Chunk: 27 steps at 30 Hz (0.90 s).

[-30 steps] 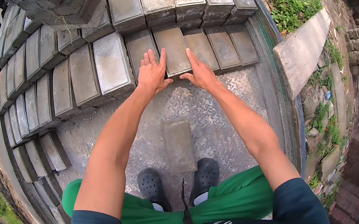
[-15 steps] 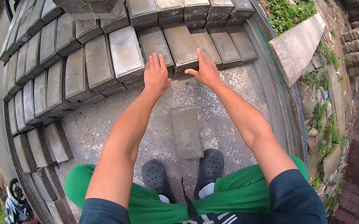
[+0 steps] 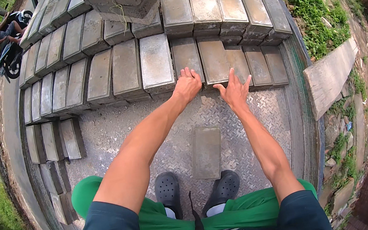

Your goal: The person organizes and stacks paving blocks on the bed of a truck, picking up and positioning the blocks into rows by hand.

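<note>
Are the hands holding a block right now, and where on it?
Neither grips anything. Left hand and right hand rest open on the near top edges of stacked grey blocks.

A diamond-plate metal bed [image 3: 114, 136] carries stacked grey blocks [image 3: 156, 63] and one loose block [image 3: 206, 152].

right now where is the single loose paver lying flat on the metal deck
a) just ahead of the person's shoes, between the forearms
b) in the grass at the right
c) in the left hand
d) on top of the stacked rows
a: the lone grey paver lies flat on the patterned metal deck just ahead of the black shoes, while both hands, left hand and right hand, rest at the stacked pavers.
</note>
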Each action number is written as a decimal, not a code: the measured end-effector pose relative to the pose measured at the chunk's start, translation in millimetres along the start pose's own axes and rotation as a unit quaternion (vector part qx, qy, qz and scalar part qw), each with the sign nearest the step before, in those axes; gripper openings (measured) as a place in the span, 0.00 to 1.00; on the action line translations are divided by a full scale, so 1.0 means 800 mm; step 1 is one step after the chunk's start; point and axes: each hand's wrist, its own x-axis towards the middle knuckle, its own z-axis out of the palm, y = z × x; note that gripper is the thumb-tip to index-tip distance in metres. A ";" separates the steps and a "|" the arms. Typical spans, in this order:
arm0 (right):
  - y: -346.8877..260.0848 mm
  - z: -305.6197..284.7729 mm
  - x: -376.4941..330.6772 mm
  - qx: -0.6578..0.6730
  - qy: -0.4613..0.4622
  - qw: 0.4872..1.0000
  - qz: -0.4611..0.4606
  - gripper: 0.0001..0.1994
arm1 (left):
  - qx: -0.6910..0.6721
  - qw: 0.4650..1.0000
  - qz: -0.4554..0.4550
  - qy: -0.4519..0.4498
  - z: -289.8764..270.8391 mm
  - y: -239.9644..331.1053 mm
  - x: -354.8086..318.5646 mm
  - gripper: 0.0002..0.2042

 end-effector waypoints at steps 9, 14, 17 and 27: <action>-0.014 0.000 -0.046 -0.032 -0.054 0.995 0.077 0.50 | -0.092 0.988 -0.106 0.070 -0.017 0.069 -0.051 0.23; -0.002 0.026 -0.139 0.185 -0.097 0.927 0.311 0.46 | -0.348 0.931 -0.063 0.087 -0.011 0.122 -0.117 0.21; -0.003 0.033 -0.208 0.189 -0.138 0.886 0.401 0.39 | -0.400 0.897 -0.159 -0.100 -0.020 0.102 -0.113 0.27; -0.043 0.012 -0.372 0.419 -0.129 0.710 0.551 0.40 | -0.360 0.881 -0.026 -0.305 -0.024 0.138 -0.094 0.51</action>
